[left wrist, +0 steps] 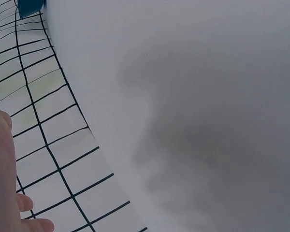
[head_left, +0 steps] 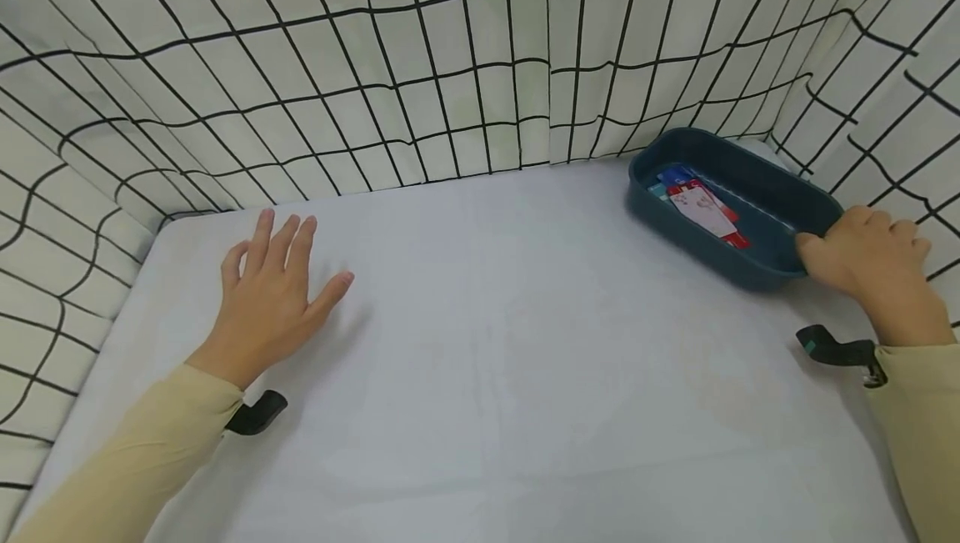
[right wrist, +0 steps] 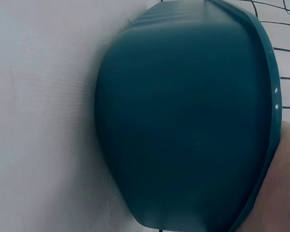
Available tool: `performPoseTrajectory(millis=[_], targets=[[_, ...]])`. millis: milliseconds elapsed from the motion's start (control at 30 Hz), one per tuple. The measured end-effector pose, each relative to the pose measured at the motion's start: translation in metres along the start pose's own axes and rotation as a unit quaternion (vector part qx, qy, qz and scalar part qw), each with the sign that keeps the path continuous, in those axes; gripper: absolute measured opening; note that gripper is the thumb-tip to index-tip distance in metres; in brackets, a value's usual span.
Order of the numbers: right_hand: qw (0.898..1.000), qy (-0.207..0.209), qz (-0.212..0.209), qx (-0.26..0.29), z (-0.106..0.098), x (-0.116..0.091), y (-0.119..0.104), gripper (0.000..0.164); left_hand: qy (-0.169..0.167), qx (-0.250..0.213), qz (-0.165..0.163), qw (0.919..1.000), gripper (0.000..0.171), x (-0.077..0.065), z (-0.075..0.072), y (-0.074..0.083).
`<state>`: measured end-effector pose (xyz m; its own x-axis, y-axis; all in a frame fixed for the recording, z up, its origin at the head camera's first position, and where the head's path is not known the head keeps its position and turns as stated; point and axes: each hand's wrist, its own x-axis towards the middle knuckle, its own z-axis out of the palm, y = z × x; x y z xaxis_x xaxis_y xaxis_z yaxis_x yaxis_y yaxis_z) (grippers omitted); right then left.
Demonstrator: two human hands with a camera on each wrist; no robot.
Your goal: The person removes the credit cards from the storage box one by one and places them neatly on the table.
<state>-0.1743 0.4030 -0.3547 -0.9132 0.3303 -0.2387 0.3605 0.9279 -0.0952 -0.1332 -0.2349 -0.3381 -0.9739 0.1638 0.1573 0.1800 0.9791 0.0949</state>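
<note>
A dark teal plastic bin (head_left: 780,201) stands at the far right of the white surface, angled toward the corner. Inside it, at its left end, lie a few flat cards or packets in red, white and blue; one red-and-white card (head_left: 705,208) is on top. My right hand (head_left: 873,259) grips the bin's near right end, thumb over the rim. In the right wrist view the bin's end wall (right wrist: 183,116) fills most of the picture. Over the left part of the surface hovers my left hand (head_left: 273,301), fingers spread and holding nothing.
Black wire grid panels (head_left: 450,84) with white behind them enclose the back and both sides. The white cloth surface (head_left: 480,343) spreads between the two hands. A black wrist device (head_left: 257,414) sticks out under the left sleeve, another (head_left: 836,349) by the right sleeve.
</note>
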Motion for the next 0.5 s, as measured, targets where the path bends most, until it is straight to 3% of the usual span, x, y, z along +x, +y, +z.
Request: performPoseTrajectory(millis=[233, 500], targets=[[1.0, 0.005, -0.005, -0.004, 0.001, 0.002, 0.002, 0.085, -0.006, -0.023, 0.007, 0.9997, 0.089, 0.015, 0.005, 0.018], [0.999, 0.018, -0.041, -0.003, 0.004, -0.001, -0.004, 0.075, -0.012, -0.038, 0.022, 0.999, 0.088, 0.034, 0.013, 0.037]])
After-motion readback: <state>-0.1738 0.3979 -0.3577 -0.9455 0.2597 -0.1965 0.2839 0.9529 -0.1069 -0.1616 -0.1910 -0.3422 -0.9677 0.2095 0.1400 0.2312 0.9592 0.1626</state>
